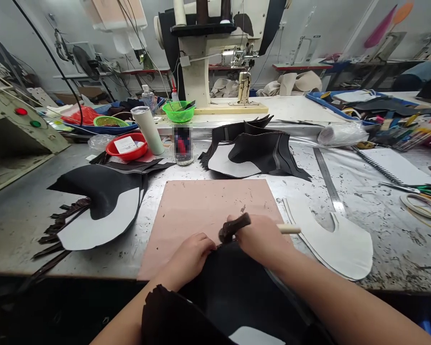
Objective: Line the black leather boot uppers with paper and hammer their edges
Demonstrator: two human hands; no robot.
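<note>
My right hand (260, 239) is closed around a hammer (236, 226) with a dark head and a pale wooden handle. The fingers of my left hand (192, 253) pinch the upper edge of a black leather piece (233, 282), close beside the hammer head. That piece hangs over the front of the table toward me, and a white patch shows at its lower end. Beneath both hands lies a pinkish board (201, 206). What exactly sits between my left fingertips is hidden.
Black pieces with white linings lie in a left stack (118, 211) and a back stack (251, 153). White curved cutouts (341, 244) and a steel ruler (326, 177) are at right. A sewing machine (197, 72), a tumbler (149, 129) and a red bowl (129, 152) stand behind.
</note>
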